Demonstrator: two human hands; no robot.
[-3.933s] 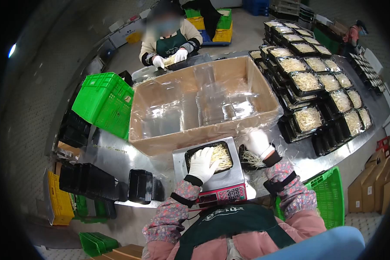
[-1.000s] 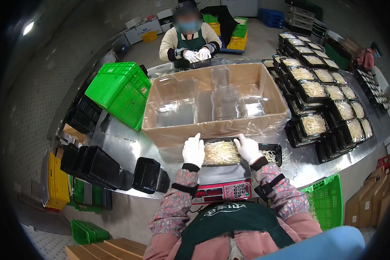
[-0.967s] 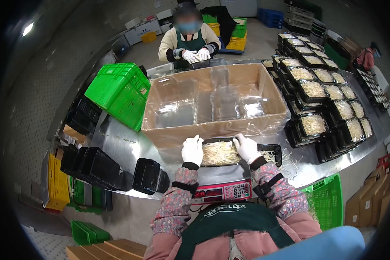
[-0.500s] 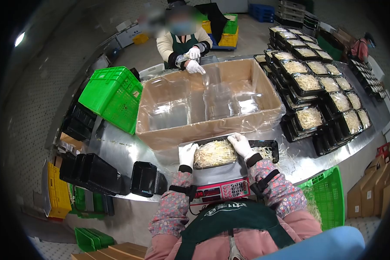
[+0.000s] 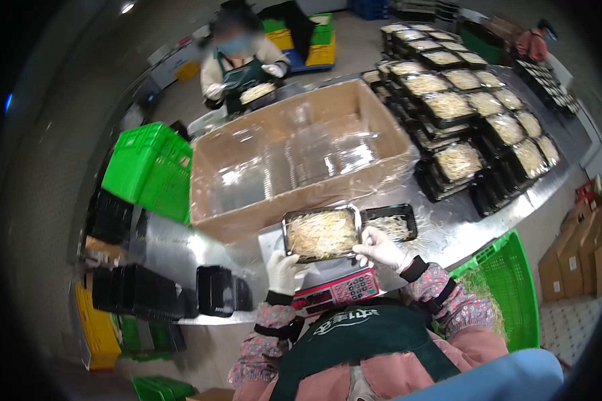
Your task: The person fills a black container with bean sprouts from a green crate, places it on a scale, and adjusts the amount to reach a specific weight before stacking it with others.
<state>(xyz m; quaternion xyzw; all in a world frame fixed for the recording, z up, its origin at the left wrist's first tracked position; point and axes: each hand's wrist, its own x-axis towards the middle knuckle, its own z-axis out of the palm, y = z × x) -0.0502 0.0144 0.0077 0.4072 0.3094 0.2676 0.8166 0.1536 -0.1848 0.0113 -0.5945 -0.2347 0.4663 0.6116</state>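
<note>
A black tray of bean sprouts (image 5: 322,234) is held tilted above the scale (image 5: 338,291) between my two gloved hands. My left hand (image 5: 283,271) grips its lower left corner. At the lower right corner, my right hand (image 5: 380,249) pinches the edge between thumb and fingers. Just right of it, a second black tray (image 5: 394,222) with fewer sprouts lies on the metal table. Behind the held tray stands a large cardboard box (image 5: 301,194) lined with plastic and holding clear lids (image 5: 301,157).
Stacked sprout trays (image 5: 448,107) cover the right side. Empty black trays (image 5: 144,291) and a green crate (image 5: 150,167) are at left. A green basket (image 5: 515,294) stands at lower right. Across the table a person (image 5: 241,63) holds a sprout tray (image 5: 258,95).
The sprout tray has been raised off the scale and tilted by both my hands. The view has shifted. The person across has moved their hands apart and now has a sprout tray.
</note>
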